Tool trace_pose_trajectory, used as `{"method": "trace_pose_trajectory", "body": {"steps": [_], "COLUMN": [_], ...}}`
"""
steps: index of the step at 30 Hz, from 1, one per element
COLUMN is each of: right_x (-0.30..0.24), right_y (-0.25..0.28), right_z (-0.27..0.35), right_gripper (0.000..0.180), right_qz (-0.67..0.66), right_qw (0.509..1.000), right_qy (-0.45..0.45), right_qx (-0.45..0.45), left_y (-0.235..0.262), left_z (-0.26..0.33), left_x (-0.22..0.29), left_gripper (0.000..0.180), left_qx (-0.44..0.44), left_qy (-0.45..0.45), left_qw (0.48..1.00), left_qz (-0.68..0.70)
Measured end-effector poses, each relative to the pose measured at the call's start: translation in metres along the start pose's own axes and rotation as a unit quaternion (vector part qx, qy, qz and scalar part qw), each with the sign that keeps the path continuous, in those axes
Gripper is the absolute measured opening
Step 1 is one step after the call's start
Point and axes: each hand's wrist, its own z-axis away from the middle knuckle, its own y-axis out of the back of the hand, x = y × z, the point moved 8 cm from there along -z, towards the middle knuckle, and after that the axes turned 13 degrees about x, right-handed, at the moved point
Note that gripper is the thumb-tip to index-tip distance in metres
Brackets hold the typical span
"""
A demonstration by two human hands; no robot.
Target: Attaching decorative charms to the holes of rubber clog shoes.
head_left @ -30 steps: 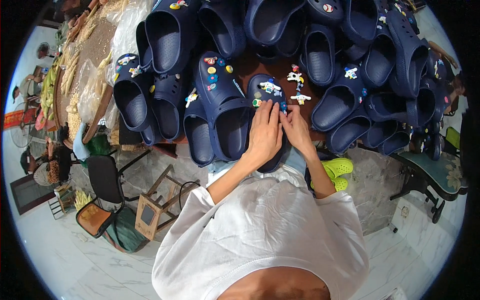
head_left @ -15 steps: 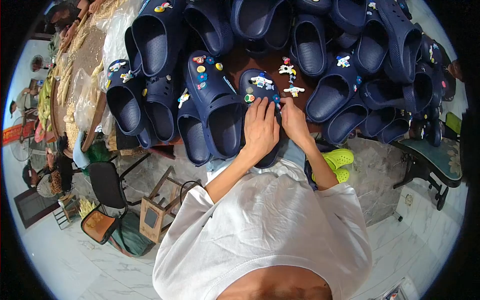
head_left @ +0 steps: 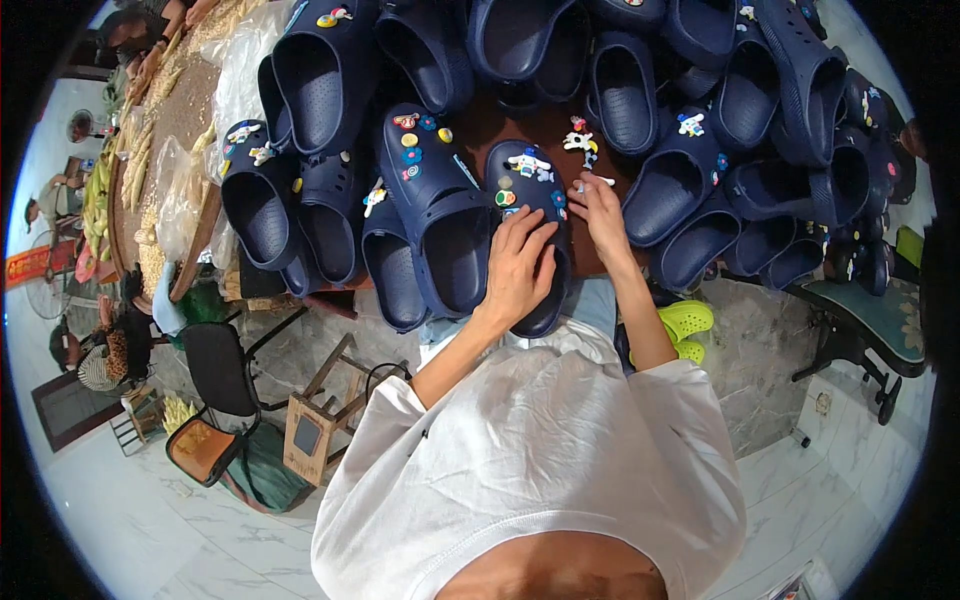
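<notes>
Head view: left hand [head_left: 520, 265] still presses flat on the navy clog [head_left: 530, 215] at centre; right hand [head_left: 603, 210] has shifted right, fingertips pinching a small charm [head_left: 597, 181].

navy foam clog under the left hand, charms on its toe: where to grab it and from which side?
Probably by the heel end of the navy foam clog, from the table edge nearest the person. The toe points away and carries small coloured charms, and a matching navy clog lies close on its left. The left hand already covers the open foot cavity; the right hand works at the toe's right side.
</notes>
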Motion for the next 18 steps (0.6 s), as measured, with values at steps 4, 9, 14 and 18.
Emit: {"method": "trace_pose_trajectory", "body": {"steps": [4,9,14,18], "right_x": [-0.016,-0.060,-0.035,-0.044], "right_y": [-0.005,-0.002,-0.015,-0.021], "right_z": [0.014,0.050,0.045,0.045], "right_gripper": [0.044,0.044,0.051,0.043], "right_qz": [0.102,0.318,0.345,0.342], "right_qw": [0.991,0.877,0.927,0.918], "right_qy": [0.078,0.356,0.141,0.193], "right_qx": [-0.025,0.054,-0.048,-0.051], "left_y": [0.004,0.008,0.001,-0.001], "left_z": [0.003,0.000,0.002,0.004], "left_x": [-0.003,0.001,-0.001,-0.005], "left_gripper": [0.037,0.040,0.047,0.048], "left_qx": [0.002,0.017,-0.013,-0.024], "left_qy": [-0.001,0.011,0.017,0.022], "left_qw": [1.000,1.000,0.999,0.999], "left_qz": [0.011,0.002,-0.042,-0.036]}}
